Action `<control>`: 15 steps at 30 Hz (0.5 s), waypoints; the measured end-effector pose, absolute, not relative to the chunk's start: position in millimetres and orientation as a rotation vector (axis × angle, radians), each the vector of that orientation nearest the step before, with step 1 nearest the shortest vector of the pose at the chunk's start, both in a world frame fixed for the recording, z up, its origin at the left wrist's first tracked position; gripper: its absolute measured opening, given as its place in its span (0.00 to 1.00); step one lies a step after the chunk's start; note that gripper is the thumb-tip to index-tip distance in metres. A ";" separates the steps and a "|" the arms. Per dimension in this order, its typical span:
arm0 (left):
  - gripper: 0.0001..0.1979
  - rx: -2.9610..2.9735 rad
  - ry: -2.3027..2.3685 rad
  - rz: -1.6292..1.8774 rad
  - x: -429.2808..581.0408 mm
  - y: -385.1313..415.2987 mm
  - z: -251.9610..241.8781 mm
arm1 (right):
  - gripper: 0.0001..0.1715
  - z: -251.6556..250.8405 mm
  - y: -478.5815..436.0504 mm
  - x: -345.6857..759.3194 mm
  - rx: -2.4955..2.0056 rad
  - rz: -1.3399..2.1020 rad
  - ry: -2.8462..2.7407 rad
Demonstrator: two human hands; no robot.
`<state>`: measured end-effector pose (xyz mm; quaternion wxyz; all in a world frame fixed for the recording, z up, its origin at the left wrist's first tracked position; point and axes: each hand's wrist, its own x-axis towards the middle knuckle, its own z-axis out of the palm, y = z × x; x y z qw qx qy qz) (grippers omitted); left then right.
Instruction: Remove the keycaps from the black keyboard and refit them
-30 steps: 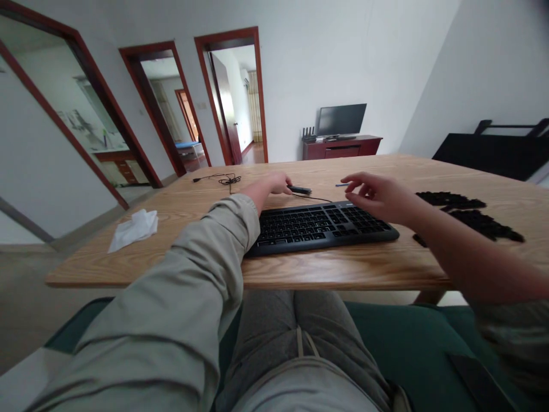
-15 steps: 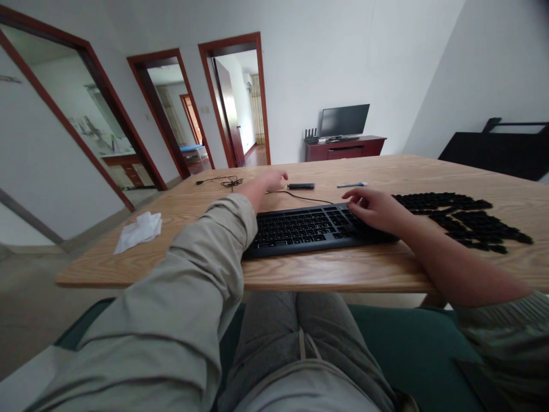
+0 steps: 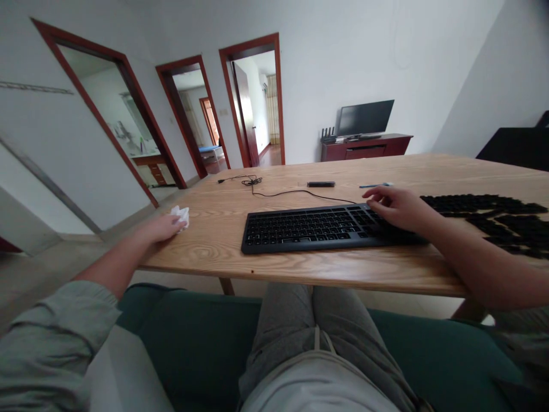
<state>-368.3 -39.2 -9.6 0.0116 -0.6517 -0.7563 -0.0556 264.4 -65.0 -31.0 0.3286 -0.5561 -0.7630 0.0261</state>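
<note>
White tissue (image 3: 182, 214), untouched earlier, now partly hidden by the left hand (image 3: 163, 228).

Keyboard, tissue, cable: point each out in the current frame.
Keyboard (image 3: 306, 226): head view, on the key area, left of its centre.
Tissue (image 3: 182, 215): head view, on the crumpled part showing.
Cable (image 3: 253, 181): head view, on the bundled loops.

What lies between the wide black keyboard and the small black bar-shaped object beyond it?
A thin black cable crosses the tabletop between keyboard and bar-shaped object, visible in the head view.
</note>
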 end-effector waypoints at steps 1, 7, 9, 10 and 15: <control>0.20 -2.012 -2.347 -0.133 -372.0 -42.6 -13.4 | 0.16 -31.7 -64.8 264.5 -1.461 0.066 -2.004; 0.21 -1.836 -2.400 -0.441 -373.7 -43.1 2.1 | 0.16 -34.9 -67.9 269.1 -1.547 0.027 -1.986; 0.22 -1.767 -2.398 -0.652 -375.5 -41.3 11.2 | 0.16 -35.4 -68.5 270.5 -1.572 0.027 -1.981; 0.23 -1.728 -2.396 -0.767 -377.8 -40.3 14.7 | 0.16 -35.6 -68.7 270.9 -1.575 0.028 -1.982; 0.26 -1.538 -2.471 -0.943 -399.8 -38.5 16.9 | 0.15 -34.5 -70.9 270.4 -1.559 0.021 -1.996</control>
